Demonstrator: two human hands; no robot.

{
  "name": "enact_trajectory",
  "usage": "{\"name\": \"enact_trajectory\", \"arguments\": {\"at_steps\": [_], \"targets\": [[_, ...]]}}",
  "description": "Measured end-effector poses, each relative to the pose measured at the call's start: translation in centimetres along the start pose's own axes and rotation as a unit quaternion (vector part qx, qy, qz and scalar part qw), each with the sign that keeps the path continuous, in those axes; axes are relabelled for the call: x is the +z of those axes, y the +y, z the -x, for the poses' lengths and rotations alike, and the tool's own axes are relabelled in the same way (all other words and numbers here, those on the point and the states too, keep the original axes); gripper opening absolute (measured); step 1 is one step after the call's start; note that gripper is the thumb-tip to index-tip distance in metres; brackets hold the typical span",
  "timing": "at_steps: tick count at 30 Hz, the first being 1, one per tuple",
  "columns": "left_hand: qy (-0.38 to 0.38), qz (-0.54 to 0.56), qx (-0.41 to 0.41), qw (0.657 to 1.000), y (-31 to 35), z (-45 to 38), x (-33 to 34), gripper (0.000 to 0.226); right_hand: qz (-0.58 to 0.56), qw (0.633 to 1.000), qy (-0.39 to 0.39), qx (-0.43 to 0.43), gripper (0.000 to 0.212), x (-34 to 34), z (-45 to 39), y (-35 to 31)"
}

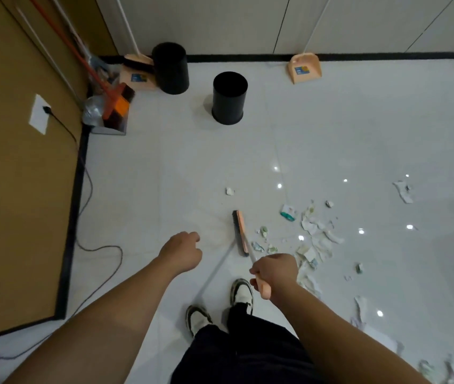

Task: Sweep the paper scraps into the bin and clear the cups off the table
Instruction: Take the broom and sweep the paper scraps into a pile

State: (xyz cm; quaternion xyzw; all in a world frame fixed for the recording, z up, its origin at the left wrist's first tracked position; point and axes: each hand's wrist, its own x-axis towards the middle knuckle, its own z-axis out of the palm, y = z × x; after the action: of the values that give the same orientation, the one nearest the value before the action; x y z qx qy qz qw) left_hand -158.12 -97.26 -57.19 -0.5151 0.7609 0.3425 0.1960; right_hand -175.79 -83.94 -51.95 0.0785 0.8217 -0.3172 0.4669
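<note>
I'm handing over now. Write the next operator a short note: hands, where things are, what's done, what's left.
Right hand grips the broom handle; broom head rests on the floor, left of the paper scraps.
Left hand is loosely curled, holding nothing.
Nearest black bin stands ahead; a dustpan leans at the far wall.
Done: nothing visibly binned.
Left: all the sweeping. Cups and table are out of view.

**Both arms out, one hand gripping**

The person stands with both bare forearms stretched forward and down. The right hand (274,273) is curled tight in a fist round a broom handle (262,286), knuckles up, wrist bent slightly inward. The left hand (183,252) hangs free in front of the body, its fingers loosely curled under and holding nothing, back of the hand facing up. The two hands are apart, left slightly further forward.
</note>
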Motion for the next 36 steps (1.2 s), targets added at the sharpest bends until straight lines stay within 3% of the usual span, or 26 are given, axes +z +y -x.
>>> {"name": "enact_trajectory", "arguments": {"at_steps": [3, 9, 15, 19, 24, 27, 30, 36], "targets": [[0.009, -0.01, -0.014, 1.0, 0.3, -2.0, -2.6, 0.046, 0.024, 1.0, 0.007, -0.014, 0.031, 0.1, -2.1, -2.2], [0.026, -0.031, -0.036, 0.999, 3.2, -5.7, -7.0, 0.046, -0.051, 0.996, -0.065, -0.038, 0.006, 0.0, -3.3, -9.3], [0.02, -0.049, 0.024, 0.998, 9.4, -11.1, -10.5, 0.048, -0.14, 0.978, -0.151, -0.015, 0.005, 1.4, -6.3, -14.6], [0.014, -0.079, 0.053, 0.995, 12.0, -16.0, -13.4, 0.047, 0.09, 0.981, -0.17, 0.025, 0.018, 3.1, -9.7, -15.9], [-0.03, -0.121, 0.099, 0.987, 13.3, -21.7, -16.8, 0.046, 0.314, 0.94, -0.127, -0.033, 0.01, 4.8, -12.4, -16.3], [-0.055, -0.16, 0.133, 0.976, 14.3, -24.4, -18.3, 0.039, 0.402, 0.91, -0.094, -0.024, 0.02, 3.7, -13.2, -16.2], [-0.091, -0.196, 0.159, 0.963, 16.1, -26.5, -18.7, 0.039, 0.438, 0.896, -0.076, 0.004, 0.027, 1.7, -13.1, -15.5], [-0.148, -0.251, 0.252, 0.923, 22.0, -27.8, -15.5, 0.036, 0.347, 0.931, -0.043, 0.104, 0.024, -2.3, -11.3, -10.3]]}}
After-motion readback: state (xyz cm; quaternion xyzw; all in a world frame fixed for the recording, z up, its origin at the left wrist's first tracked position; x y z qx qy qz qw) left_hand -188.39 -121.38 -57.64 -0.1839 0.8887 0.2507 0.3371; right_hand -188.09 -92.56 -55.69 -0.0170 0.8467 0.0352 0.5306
